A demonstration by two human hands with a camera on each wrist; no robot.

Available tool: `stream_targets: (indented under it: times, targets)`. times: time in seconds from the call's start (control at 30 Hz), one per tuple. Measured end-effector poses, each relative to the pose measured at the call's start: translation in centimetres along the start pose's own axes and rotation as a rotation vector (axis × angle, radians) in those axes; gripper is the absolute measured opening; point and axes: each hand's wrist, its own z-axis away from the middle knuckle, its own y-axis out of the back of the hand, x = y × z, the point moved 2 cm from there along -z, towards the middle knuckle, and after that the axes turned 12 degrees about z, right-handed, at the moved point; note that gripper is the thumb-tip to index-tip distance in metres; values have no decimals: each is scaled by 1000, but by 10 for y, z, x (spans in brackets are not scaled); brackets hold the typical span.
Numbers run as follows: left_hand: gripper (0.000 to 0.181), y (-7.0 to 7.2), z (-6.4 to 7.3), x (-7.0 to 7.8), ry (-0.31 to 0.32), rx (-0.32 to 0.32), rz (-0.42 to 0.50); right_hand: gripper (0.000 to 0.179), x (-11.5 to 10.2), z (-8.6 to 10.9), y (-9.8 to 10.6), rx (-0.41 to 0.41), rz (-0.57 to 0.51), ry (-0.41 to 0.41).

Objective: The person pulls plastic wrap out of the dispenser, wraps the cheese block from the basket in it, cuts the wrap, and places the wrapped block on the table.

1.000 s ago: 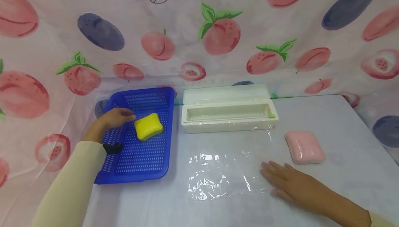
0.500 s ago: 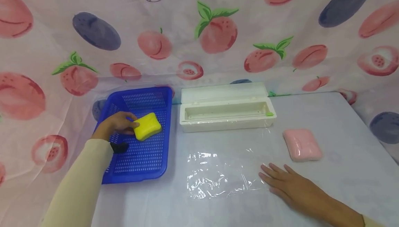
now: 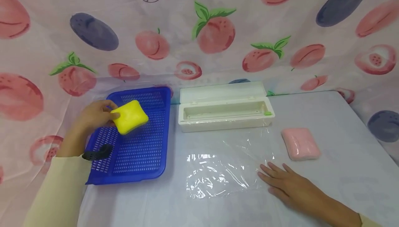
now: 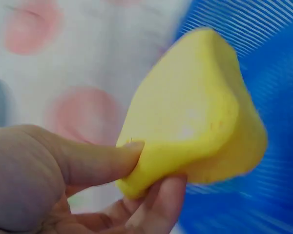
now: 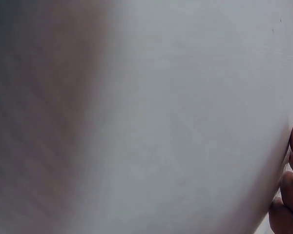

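In the head view my left hand [image 3: 95, 118] pinches a yellow sponge [image 3: 130, 117] with waisted sides, holding it by its left corner over the blue basket [image 3: 166, 133]. The left wrist view shows the thumb on the upper face of the sponge [image 4: 185, 107] and fingers beneath. My right hand [image 3: 290, 185] lies palm down with spread fingers at the right edge of a sheet of clear plastic film [image 3: 215, 175]. Just beyond it sits a pink sponge [image 3: 300, 144] with a shiny, wrapped-looking surface. Only some fingertips [image 5: 288, 195] show in the right wrist view.
A long white film dispenser box [image 3: 225, 123] stands at the back with its lid [image 3: 222, 92] raised; film runs from its front onto the white table [image 3: 174, 206]. A green slider [image 3: 268, 113] sits at its right end. A fruit-print curtain [image 3: 187, 23] hangs behind.
My left hand has taken hold of the yellow sponge, lifted it from the basket floor and drawn it left. The right hand stays nearly still on the film's edge.
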Motion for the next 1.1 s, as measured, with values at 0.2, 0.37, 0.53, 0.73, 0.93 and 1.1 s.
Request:
stream_targets:
  times: [0.2,0.37,0.53,0.73,0.93,1.1]
  targets:
    - [38,-5,46,57,-135,215,-141,61,1,-1,1,13,-9,16]
    - [32,-55,68,103,-252,193,-60,62,2,0,0,-8,-2,13]
    - [25,-130,67,129,-335,107,-6,62,1,-1,1,0,-4,17]
    - [21,-220,49,130,-379,-16,53,64,1,-2,2,-18,-4,16]
    - [16,-283,19,103,-362,-166,46,62,-1,-5,5,-93,10,-16]
    - [14,-305,9,89,-320,-205,53,59,-2,-4,7,-155,-4,-39]
